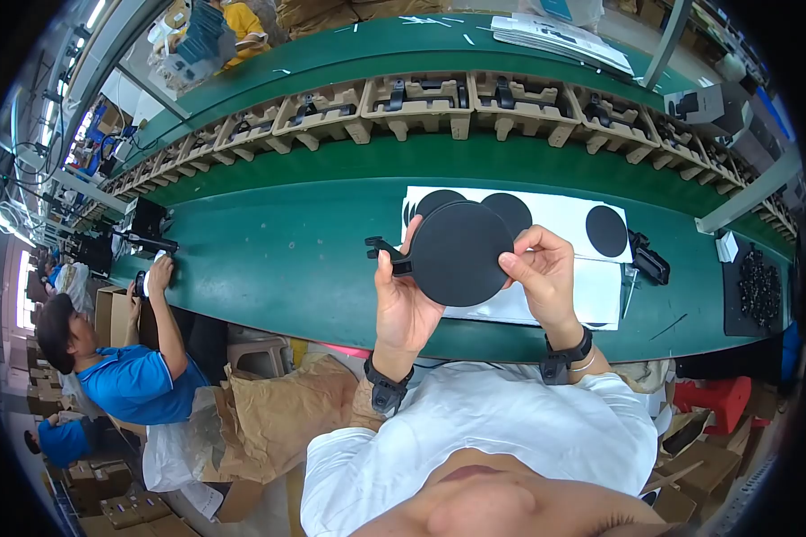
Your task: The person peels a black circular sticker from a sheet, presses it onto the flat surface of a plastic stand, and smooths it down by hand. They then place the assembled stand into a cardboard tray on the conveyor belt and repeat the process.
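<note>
A flat black round disc (462,253) is held up in front of me, above the green bench. A small black hooked arm (390,259) sticks out from its left side. My left hand (405,309) is closed round that side, at the arm and the disc's edge. With thumb and fingers my right hand (544,273) pinches the right edge of the disc. Behind the disc lie white sheets (564,295) bearing black round pads (607,231), partly hidden by the disc and my hands. Whether the arm and disc are one piece I cannot tell.
A row of brown moulded trays (416,103) with black parts runs along the far side. Beside the sheets lies a black clamp-like part (649,259). A black mat with small black pieces (759,291) sits at far right. A co-worker in blue (148,385) works at the left.
</note>
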Available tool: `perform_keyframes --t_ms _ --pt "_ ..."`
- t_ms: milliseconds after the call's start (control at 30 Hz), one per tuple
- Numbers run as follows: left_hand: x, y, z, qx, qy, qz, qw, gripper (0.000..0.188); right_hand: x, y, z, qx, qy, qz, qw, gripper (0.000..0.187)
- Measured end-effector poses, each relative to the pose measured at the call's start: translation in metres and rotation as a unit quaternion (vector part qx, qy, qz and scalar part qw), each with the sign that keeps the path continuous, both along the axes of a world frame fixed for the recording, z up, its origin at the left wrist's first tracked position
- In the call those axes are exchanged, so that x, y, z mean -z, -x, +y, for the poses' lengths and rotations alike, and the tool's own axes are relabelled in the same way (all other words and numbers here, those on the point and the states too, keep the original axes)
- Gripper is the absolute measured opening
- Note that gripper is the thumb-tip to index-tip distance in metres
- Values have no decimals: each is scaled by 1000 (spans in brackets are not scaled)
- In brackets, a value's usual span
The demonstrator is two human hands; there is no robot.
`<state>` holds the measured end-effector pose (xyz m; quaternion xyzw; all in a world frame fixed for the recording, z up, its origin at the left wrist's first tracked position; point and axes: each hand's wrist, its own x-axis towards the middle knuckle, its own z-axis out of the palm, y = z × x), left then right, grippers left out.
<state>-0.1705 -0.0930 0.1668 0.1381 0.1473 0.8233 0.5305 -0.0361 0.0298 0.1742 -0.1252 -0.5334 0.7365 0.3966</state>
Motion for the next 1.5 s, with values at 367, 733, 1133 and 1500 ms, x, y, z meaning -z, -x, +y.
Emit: perform_keyframes --t_ms 367,733,1133,1500 --pt "3 -30 9 -36 4 125 992 65 -8 -24 21 23 -44 -118 992 16" --pt "9 14 -1 -32 27 11 999 65 -16 6 23 190 -451 -269 830 30" --pt "36 29 20 -193 -56 245 948 75 -4 53 10 142 -602 -63 783 30" --pt "67 72 -9 -37 -24 157 987 69 -31 265 95 220 -450 -143 854 34"
